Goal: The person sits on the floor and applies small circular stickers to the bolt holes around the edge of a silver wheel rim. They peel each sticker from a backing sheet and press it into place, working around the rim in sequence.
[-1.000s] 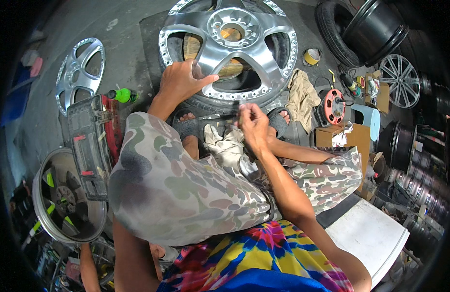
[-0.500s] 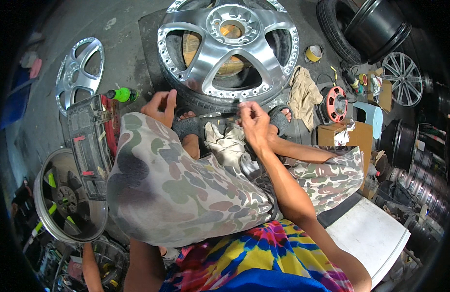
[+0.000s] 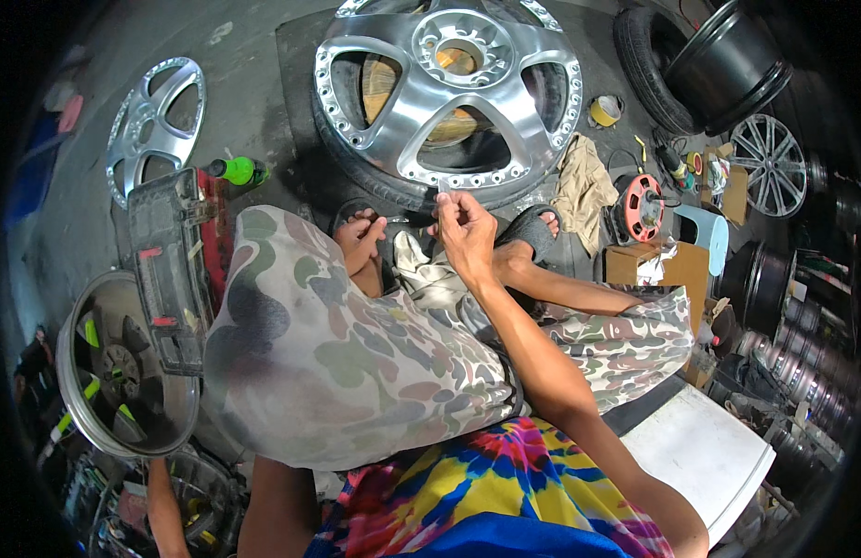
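A polished silver five-spoke wheel face [image 3: 430, 88] rests on a black tyre [image 3: 342, 172] in front of me, small holes lining its outer lip. At its near edge my right hand [image 3: 467, 237] pinches a small greyish flat piece [image 3: 442, 186], too small to name. The fingertips are just below the lip; I cannot tell whether the piece touches the metal. My left hand [image 3: 359, 244] hovers by my left foot, in front of the camouflage-patterned cloth over my leg, its fingers loosely extended and holding nothing visible. A crumpled pale cloth [image 3: 421, 265] lies between my feet.
At left are another silver wheel face [image 3: 156, 130], a green-capped bottle [image 3: 240, 170], a dark toolbox [image 3: 165, 270] and a rim [image 3: 123, 372]. Toward the right sit a tan rag [image 3: 584, 195], a red cable reel [image 3: 642, 205], a cardboard box [image 3: 672, 262] and a yellow tape roll [image 3: 605, 111].
My left hand has moved right and slightly nearer, away from the tyre's left side. My right hand has shifted a little left along the lip, still pinching the small piece. The view has shifted slightly.
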